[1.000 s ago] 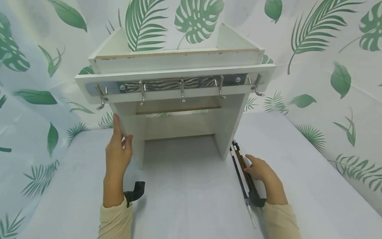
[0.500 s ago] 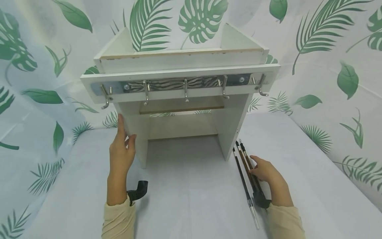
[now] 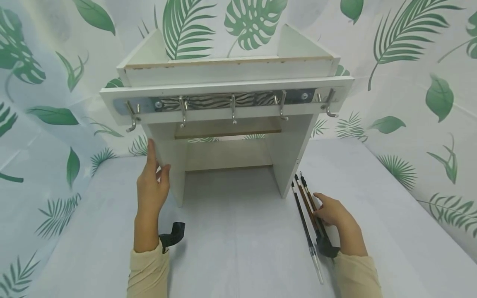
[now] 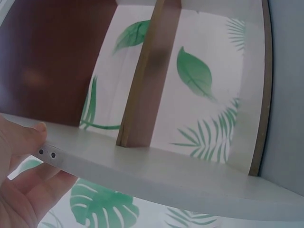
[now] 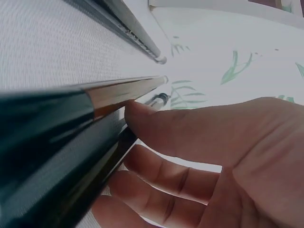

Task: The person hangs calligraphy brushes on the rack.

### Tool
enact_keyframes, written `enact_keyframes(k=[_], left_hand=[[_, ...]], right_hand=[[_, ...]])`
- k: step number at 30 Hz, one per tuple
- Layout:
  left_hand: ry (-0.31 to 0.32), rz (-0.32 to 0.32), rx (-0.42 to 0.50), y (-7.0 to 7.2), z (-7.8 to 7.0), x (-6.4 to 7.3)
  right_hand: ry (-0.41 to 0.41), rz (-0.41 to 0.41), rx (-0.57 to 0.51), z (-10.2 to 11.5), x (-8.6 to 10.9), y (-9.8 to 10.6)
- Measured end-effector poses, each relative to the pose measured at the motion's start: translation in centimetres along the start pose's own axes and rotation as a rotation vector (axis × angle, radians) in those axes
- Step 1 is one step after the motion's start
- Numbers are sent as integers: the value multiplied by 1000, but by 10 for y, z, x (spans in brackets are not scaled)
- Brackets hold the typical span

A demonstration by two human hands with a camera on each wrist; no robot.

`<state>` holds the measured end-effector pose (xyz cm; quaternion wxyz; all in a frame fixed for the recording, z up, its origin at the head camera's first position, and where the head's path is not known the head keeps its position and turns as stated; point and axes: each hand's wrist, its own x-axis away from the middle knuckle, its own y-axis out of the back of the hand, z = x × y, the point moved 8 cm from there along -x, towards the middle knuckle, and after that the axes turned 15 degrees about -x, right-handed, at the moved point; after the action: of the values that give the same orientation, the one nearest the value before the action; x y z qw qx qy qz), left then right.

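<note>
A white wooden shelf unit stands on the table, with a row of metal hooks across its front. My left hand grips its left side panel, thumb on the inner face and fingers on the outer one. By the right panel lie several long brushes. The leftmost, a black-handled brush, has a clear cap at its near end. Beside it are a brown-handled brush and a darker brush. My right hand pinches the darker brush; its fingertips are partly hidden in the head view.
Black wrist mounts stick out from both sleeves. A leaf-patterned cloth hangs behind and at the sides of the table. The shelf's rail juts forward above both hands.
The head view has shifted slightly. By the right hand, the darker brush has moved a little apart from the brown one. The left hand keeps its place on the panel.
</note>
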<state>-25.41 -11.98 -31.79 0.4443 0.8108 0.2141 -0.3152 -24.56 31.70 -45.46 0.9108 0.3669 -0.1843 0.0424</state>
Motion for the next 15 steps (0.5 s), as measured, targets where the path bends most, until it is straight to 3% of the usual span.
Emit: enact_keyframes(k=[8, 15], left_hand=[[-2, -6, 23, 2, 0, -1], [19, 25, -9, -1, 1, 0]], right_hand=[[-29, 29, -39, -3, -3, -5], [-34, 40, -41, -5, 0, -4]])
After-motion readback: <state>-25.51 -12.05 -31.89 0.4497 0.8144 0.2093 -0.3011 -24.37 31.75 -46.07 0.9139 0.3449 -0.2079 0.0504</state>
